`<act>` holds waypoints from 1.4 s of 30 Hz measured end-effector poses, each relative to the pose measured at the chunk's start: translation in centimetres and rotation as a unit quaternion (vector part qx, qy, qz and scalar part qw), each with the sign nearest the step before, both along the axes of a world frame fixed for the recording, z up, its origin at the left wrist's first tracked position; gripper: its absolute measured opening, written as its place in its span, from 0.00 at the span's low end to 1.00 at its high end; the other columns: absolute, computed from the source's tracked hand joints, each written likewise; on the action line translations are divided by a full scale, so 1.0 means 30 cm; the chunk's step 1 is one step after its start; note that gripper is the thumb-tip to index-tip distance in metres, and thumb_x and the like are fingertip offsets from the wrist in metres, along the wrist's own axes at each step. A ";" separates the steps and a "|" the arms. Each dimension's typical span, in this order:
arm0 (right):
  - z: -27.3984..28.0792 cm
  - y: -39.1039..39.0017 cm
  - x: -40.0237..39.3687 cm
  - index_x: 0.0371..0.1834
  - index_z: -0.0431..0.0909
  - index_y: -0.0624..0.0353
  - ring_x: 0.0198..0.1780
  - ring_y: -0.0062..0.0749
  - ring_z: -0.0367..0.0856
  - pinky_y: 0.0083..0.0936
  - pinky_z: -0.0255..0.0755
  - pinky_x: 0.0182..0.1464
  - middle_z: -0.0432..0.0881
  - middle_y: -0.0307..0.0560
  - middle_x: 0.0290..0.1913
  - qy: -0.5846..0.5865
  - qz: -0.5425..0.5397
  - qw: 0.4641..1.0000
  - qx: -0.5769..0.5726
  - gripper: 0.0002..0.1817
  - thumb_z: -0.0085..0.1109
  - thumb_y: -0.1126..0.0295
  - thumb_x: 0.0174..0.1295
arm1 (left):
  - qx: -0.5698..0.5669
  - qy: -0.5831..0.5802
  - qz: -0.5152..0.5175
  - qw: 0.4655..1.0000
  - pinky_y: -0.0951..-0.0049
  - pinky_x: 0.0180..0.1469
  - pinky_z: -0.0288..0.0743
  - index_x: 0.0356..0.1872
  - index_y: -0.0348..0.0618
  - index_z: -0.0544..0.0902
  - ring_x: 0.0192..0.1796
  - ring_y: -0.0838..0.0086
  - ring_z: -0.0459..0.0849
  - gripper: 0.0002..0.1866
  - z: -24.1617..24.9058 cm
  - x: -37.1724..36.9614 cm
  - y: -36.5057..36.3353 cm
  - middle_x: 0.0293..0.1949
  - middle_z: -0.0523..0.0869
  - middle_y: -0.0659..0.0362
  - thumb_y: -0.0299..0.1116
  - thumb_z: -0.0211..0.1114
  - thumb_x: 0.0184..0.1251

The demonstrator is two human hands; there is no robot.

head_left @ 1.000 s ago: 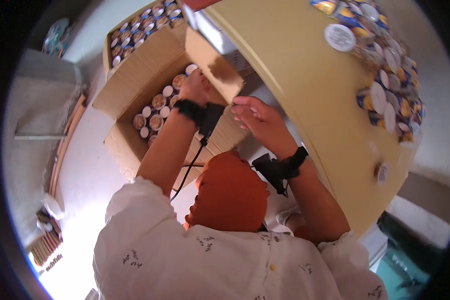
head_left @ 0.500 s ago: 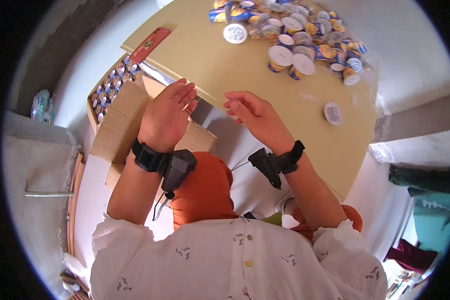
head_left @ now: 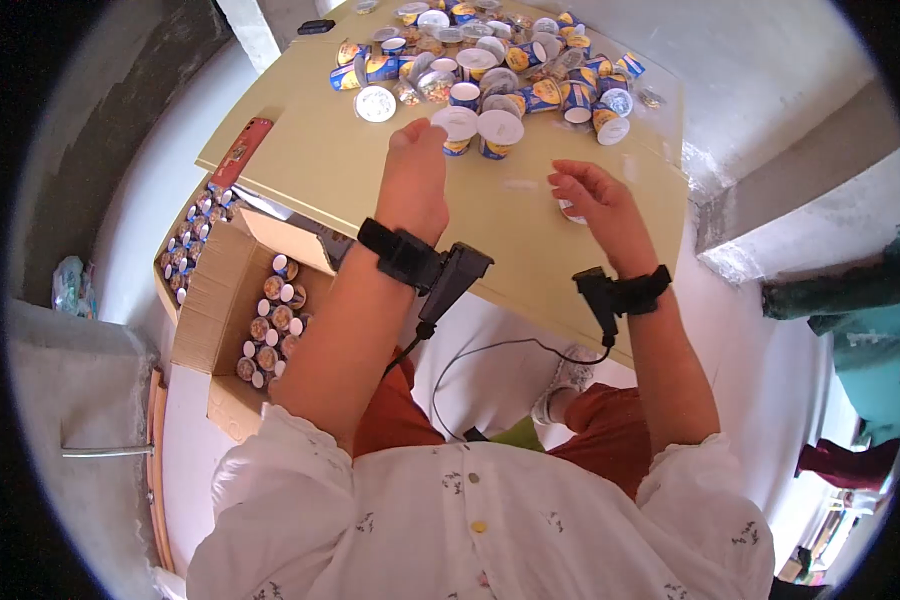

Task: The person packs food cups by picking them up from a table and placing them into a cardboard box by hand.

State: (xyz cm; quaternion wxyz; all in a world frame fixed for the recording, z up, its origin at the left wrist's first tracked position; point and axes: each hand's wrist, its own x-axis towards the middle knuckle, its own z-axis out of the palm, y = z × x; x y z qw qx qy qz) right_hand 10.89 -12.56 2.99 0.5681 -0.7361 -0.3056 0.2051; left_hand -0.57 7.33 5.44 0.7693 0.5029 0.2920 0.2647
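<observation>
My left hand (head_left: pixel 416 178) reaches over the table just left of two upright paper cups with white lids; its fingers are foreshortened and mostly hidden behind the hand. Closest to it is the white-lidded cup (head_left: pixel 455 124), and its neighbour, another lidded cup (head_left: pixel 500 128), stands beside that one. My right hand (head_left: pixel 602 198) hovers farther right with fingers loosely apart and nothing between them. Partly covered by that hand, a round white lid (head_left: pixel 571 211) shows on the tabletop. Both wrists wear black straps with a small device.
Many blue-and-yellow cups and clear lids lie heaped at the table's (head_left: pixel 300 130) far side. A red phone (head_left: pixel 241 152) rests at the left edge, a black object (head_left: pixel 316 27) at the far corner. Below left, an open carton (head_left: pixel 210 320) holds several filled cups, beside another filled box (head_left: pixel 196 235).
Both hands have moved forward over the table, the left toward the lidded cups and the right toward the lone lid. The view has shifted, revealing cups inside the open carton.
</observation>
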 end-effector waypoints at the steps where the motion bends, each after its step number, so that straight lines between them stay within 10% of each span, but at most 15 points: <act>1: 0.009 -0.015 0.036 0.57 0.78 0.60 0.45 0.22 0.81 0.22 0.76 0.45 0.84 0.41 0.45 -0.012 -0.019 1.000 -0.004 0.18 0.57 0.61 0.71 | 0.066 0.038 0.027 0.997 0.67 0.61 0.68 0.63 0.35 0.69 0.58 0.66 0.75 0.23 -0.036 0.024 -0.002 0.58 0.76 0.51 0.35 0.57 0.71; 9: -0.012 -0.073 0.299 0.57 0.79 0.62 0.46 0.26 0.81 0.24 0.76 0.48 0.85 0.44 0.46 -0.079 -0.043 0.991 -0.104 0.20 0.61 0.62 0.67 | 0.328 0.154 -0.026 0.932 0.61 0.69 0.62 0.67 0.37 0.66 0.68 0.57 0.69 0.28 -0.246 0.135 0.130 0.65 0.72 0.43 0.33 0.61 0.68; 14: -0.031 -0.007 0.350 0.55 0.80 0.62 0.47 0.28 0.82 0.26 0.76 0.52 0.86 0.45 0.47 -0.127 0.013 0.977 -0.169 0.19 0.63 0.63 0.66 | 0.613 0.184 -0.022 0.768 0.51 0.77 0.47 0.72 0.45 0.63 0.76 0.39 0.51 0.33 -0.296 0.176 0.179 0.73 0.58 0.35 0.34 0.63 0.66; 23: 0.010 0.393 0.473 0.56 0.79 0.61 0.49 0.30 0.82 0.27 0.74 0.55 0.86 0.46 0.48 -0.271 0.135 0.945 -0.121 0.18 0.62 0.66 0.65 | 0.629 0.211 -0.096 0.742 0.48 0.76 0.49 0.73 0.44 0.61 0.76 0.34 0.46 0.36 -0.309 0.201 0.160 0.75 0.52 0.34 0.29 0.62 0.63; 30: -0.096 0.613 0.556 0.53 0.80 0.53 0.53 0.49 0.81 0.39 0.73 0.59 0.83 0.54 0.51 -0.468 0.104 0.856 -0.193 0.18 0.63 0.66 0.59 | 0.639 0.188 -0.100 0.739 0.52 0.74 0.58 0.71 0.37 0.62 0.75 0.38 0.53 0.35 -0.318 0.174 0.164 0.75 0.50 0.35 0.25 0.63 0.61; 42: -0.123 0.577 0.577 0.45 0.82 0.58 0.47 0.47 0.82 0.37 0.74 0.52 0.85 0.52 0.43 -0.499 0.099 0.825 -0.245 0.22 0.66 0.52 0.58 | 0.583 0.166 -0.053 0.794 0.56 0.63 0.71 0.63 0.34 0.70 0.58 0.46 0.75 0.29 -0.235 0.133 0.151 0.58 0.70 0.41 0.34 0.68 0.63</act>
